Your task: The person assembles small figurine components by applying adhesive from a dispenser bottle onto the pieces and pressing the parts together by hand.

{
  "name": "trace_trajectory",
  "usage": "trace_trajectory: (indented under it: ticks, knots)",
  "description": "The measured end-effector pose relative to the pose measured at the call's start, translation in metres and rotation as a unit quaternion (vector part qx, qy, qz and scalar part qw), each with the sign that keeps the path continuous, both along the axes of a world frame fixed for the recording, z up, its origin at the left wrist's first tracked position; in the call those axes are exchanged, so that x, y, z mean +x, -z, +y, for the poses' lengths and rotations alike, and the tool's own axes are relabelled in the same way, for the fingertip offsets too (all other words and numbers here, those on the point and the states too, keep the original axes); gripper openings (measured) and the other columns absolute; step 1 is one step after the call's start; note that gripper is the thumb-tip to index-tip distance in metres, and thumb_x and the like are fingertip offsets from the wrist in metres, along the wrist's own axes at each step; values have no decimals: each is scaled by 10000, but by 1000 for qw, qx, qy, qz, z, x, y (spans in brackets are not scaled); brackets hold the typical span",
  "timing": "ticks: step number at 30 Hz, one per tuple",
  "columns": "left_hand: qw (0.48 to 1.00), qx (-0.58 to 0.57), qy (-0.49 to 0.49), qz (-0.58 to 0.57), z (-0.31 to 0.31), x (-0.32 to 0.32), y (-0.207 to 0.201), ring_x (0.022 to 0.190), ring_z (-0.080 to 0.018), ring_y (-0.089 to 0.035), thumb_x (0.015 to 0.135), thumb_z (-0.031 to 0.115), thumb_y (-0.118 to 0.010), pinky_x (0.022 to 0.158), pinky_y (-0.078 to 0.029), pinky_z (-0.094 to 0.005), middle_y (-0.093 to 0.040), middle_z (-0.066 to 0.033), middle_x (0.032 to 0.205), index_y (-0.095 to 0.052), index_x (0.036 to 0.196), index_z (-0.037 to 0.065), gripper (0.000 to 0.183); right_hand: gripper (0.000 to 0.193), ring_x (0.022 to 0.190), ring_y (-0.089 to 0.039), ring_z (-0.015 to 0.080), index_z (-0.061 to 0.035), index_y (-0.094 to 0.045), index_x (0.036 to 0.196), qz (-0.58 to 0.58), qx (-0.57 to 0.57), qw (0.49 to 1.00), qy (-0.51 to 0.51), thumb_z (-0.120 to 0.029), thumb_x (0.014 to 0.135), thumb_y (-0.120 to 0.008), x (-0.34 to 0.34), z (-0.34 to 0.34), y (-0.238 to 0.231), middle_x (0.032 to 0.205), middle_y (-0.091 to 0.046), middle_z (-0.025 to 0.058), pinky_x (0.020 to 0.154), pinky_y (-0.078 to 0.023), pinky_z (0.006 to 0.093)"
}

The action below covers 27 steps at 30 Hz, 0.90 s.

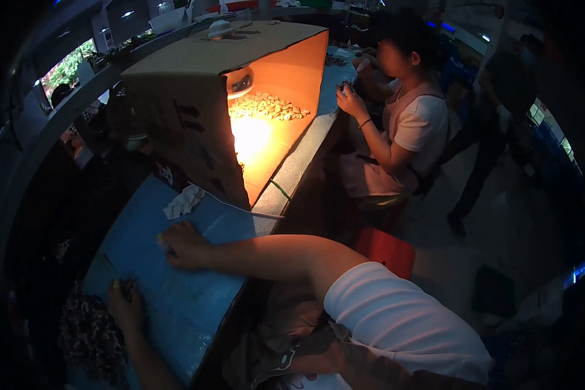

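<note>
Over the blue tabletop (169, 296), my right hand (186, 247) is closed with its knuckles up, a bit of yellow at its fingertips. Whatever it holds, if anything, is hidden. Closer to me and further left, my left hand (125, 307) curls around something small and dark, too dim to name; yellow also shows on one of its fingertips. Right beside that hand lies a heap of small dark pieces (91, 341). A crumpled white tissue (184, 201) rests beyond my right hand.
A large cardboard box (175, 123), open on its right side, stands ahead on the table. Inside, a glowing lamp (240, 84) lights many small pieces (270, 106). A thin cable (240, 209) runs before it. A co-worker (403, 123) sits beyond; a red stool (387, 252) stands at right.
</note>
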<state>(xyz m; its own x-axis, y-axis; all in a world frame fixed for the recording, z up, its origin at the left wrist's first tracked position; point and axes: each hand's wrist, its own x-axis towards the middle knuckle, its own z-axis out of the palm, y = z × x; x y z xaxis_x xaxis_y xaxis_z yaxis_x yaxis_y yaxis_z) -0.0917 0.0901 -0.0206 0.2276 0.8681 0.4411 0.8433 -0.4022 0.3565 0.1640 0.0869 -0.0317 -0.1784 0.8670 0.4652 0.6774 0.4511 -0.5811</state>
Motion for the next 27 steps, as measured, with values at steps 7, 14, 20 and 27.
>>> trace_trajectory:
  ticks: [7, 14, 20, 27]
  knots:
    - [972, 163, -79, 149, -2, 7, -3, 970, -277, -569, 788, 140, -580, 873, -407, -362, -575, -163, 1043, -500, 1138, -17, 393, 436, 1017, -456, 313, -7, -507, 1058, -26, 13, 1000, 10, -213, 682, -589, 2, 1, 0, 985, -533, 172, 926, -289, 432]
    - [989, -72, -102, 84, -8, 9, -11, 982, -287, -534, 796, 244, -596, 869, -391, -379, -568, -127, 1023, -515, 1170, 47, 430, 436, 1038, -452, 310, -7, -514, 1039, -15, 25, 999, 15, -229, 672, -595, -1, 0, 4, 980, -548, 173, 932, -285, 417]
    - [991, -66, -103, 57, -4, 15, -15, 953, -289, -546, 813, 291, -582, 841, -412, -371, -567, -127, 1011, -517, 1177, 67, 432, 417, 1032, -461, 292, -21, -528, 1021, -44, 0, 999, 17, -235, 669, -594, 7, 3, -12, 969, -560, 157, 934, -284, 408]
    - [993, -27, -101, 60, -6, 17, -13, 980, -305, -523, 796, 323, -603, 854, -394, -404, -571, -137, 1017, -522, 1167, 79, 451, 432, 1019, -472, 281, -14, -516, 1023, -55, 25, 997, 41, -235, 659, -590, 6, 7, 3, 978, -564, 153, 924, -283, 396]
